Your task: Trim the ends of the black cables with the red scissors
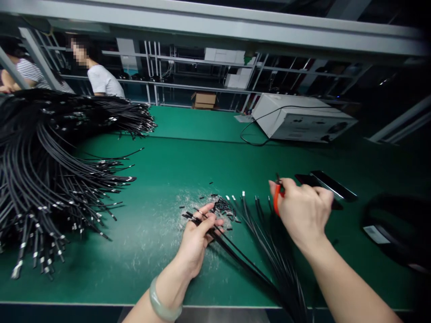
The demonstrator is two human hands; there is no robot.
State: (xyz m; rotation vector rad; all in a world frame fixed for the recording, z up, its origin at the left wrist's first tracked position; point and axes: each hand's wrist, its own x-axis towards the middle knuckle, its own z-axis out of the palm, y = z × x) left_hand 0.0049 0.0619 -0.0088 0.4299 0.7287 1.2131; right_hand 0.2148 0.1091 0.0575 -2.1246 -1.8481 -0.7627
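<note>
A: Head cam check. What's your left hand [197, 237] doing?

B: Your left fingers [206, 211] are closing on a few thin black cables [235, 251], pinching them near their ends, just above the green bench [188, 152]. A pale bangle [161, 305] is sitting on that wrist.

A: And the right?

B: Your right hand [305, 211] is wrapping shut around red-handled cutters [276, 197], held upright just over the fan of cable ends. Blade position, can't tell; the hand is covering most of the tool.

A: Where are the cables running?

B: They're fanning out from the near bench edge between your forearms, tips pointing away from you. Short black offcuts [222, 206] are lying in a small scatter just beyond your left fingertips.

A: Anything else around?

B: A big bundle of black cables [43, 179] with metal tips is spreading over the left side of the bench, well apart from your hands. A white box unit [303, 119] with a black cord is sitting far right. Two people in striped shirts are standing behind the bundle at far left.
</note>
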